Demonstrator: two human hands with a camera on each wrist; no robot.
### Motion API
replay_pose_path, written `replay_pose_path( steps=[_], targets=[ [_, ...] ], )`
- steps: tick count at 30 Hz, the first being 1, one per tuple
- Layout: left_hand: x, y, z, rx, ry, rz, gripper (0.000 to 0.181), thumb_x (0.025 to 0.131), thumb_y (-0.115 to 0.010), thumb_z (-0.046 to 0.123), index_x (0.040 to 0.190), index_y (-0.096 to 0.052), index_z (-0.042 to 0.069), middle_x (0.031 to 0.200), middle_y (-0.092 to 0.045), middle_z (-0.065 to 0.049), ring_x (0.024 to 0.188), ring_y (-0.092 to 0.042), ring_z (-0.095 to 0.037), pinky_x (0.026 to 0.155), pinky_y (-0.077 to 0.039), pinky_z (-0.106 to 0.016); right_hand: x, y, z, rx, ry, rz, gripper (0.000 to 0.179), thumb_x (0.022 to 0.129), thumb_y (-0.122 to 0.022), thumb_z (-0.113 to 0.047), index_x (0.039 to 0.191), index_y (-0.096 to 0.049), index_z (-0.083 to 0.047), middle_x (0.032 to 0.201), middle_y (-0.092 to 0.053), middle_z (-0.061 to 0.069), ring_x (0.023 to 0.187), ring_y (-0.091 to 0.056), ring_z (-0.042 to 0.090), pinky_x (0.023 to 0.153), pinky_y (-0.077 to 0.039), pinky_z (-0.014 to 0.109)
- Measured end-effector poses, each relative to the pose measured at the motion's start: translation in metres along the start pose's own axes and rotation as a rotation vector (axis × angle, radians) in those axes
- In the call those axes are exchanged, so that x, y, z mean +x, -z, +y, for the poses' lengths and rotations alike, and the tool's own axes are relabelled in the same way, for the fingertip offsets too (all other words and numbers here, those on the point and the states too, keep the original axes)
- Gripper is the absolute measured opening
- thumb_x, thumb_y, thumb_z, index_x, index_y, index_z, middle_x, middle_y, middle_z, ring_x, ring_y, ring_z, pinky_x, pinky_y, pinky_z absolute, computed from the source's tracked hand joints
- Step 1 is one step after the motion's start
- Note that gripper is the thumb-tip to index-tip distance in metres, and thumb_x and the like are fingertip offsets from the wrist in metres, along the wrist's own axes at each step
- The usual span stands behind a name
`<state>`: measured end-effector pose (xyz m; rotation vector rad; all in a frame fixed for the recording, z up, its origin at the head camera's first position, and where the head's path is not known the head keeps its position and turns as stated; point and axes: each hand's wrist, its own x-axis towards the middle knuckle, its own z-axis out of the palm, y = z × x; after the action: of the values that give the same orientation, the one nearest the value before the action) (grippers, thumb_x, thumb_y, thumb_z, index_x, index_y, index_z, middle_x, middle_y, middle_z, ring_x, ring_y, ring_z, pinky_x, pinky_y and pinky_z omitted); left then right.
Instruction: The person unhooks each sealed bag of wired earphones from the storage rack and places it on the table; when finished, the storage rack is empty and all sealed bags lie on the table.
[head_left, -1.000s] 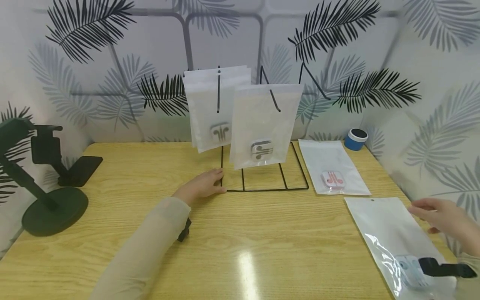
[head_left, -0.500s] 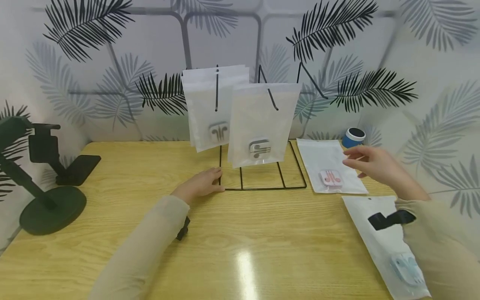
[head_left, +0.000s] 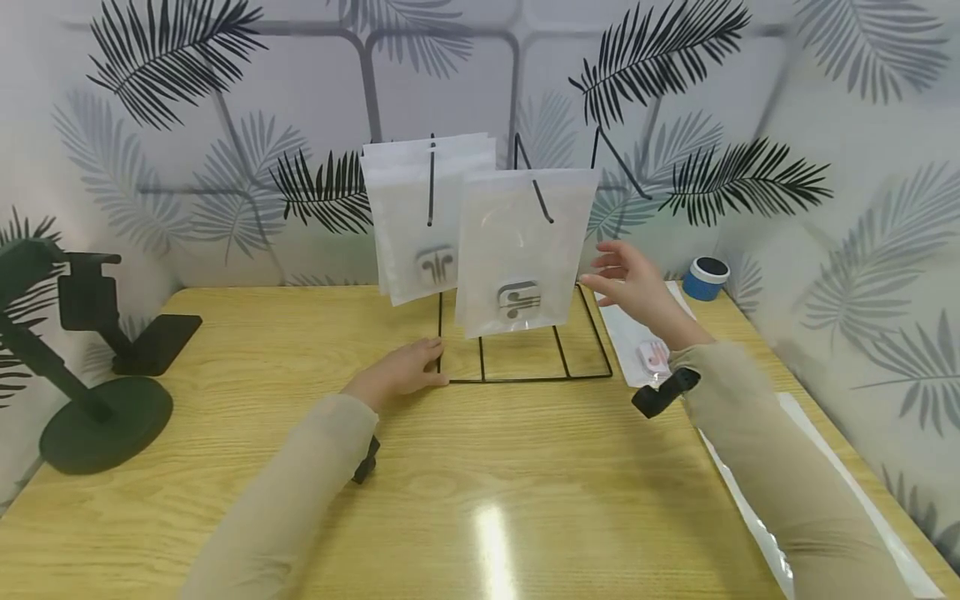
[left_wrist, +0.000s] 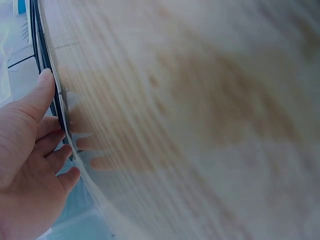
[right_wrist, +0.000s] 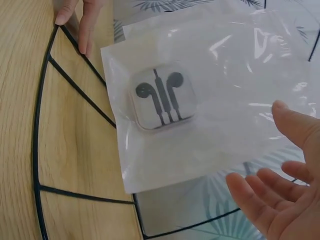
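Under your left fingers runs a pale yellow wooden desk [head_left: 262, 358], its grain fine and glossy, with a streak of glare nearer you than either hand. Beyond your fingers rises a pale wall [head_left: 315, 100] printed with black and grey fronds.

Your left hand [head_left: 397, 369] grips the near corner of the rack [head_left: 525, 381], thin black wire, fingers and thumb at the bars. Your right hand [head_left: 633, 287] holds nothing, thumb spread from gently curved fingers. Just left of those fingers hangs the front bag [head_left: 525, 242], milky, shiny plastic; in it sits a rounded square case [head_left: 519, 298] with dark earphones. More bags [head_left: 408, 217] hang farther left; the right hook [head_left: 626, 162] slants above your right fingers. A flat bag [head_left: 617, 329] lies below that hand, a round blue jar [head_left: 705, 279] to its right.
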<state>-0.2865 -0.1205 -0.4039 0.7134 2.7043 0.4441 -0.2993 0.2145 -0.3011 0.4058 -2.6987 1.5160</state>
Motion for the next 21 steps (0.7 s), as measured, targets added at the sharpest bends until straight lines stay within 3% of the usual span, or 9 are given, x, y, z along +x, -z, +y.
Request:
replay_pose_path(
  steps=[4, 7, 12, 21],
  targets=[
    [0.001, -0.001, -0.001, 0.008, -0.003, 0.003, 0.069, 0.094, -0.052, 0.034, 0.143, -0.023, -0.004, 0.149, -0.019, -0.018, 0.135, -0.016, -0.034, 0.109, -0.015, -0.043, 0.011, -0.013, 0.0, 0.045, -0.003, 0.053, 0.067, 0.089, -0.062, -0.019, 0.142, -0.024, -0.003, 0.129, -0.04, 0.02, 0.114, -0.045, 0.031, 0.078, -0.051, 0.044],
    [0.001, -0.001, -0.002, 0.005, -0.004, 0.004, 0.069, 0.094, -0.052, 0.035, 0.144, -0.023, -0.003, 0.149, -0.019, -0.018, 0.135, -0.016, -0.034, 0.109, -0.015, -0.043, 0.015, -0.019, 0.0, 0.065, -0.001, 0.08, 0.065, 0.089, -0.062, -0.02, 0.14, -0.025, -0.002, 0.127, -0.041, 0.019, 0.113, -0.044, 0.031, 0.074, -0.052, 0.039],
    [-0.001, 0.0, 0.0, 0.0, -0.003, 0.001, 0.069, 0.094, -0.052, 0.035, 0.144, -0.022, -0.003, 0.149, -0.018, -0.017, 0.135, -0.016, -0.034, 0.109, -0.015, -0.043, 0.018, -0.025, -0.001, 0.123, -0.001, 0.122, 0.056, 0.09, -0.062, -0.021, 0.131, -0.031, 0.001, 0.119, -0.043, 0.018, 0.106, -0.046, 0.027, 0.066, -0.053, 0.028],
    [-0.002, 0.0, 0.0, -0.003, -0.005, 0.005, 0.068, 0.094, -0.052, 0.035, 0.144, -0.022, -0.002, 0.149, -0.018, -0.017, 0.135, -0.016, -0.033, 0.109, -0.015, -0.043, 0.018, -0.029, -0.007, 0.205, 0.022, 0.211, 0.029, 0.09, -0.061, -0.018, 0.107, -0.041, -0.006, 0.095, -0.049, 0.005, 0.084, -0.054, 0.012, 0.056, -0.052, 0.024]
  ],
)
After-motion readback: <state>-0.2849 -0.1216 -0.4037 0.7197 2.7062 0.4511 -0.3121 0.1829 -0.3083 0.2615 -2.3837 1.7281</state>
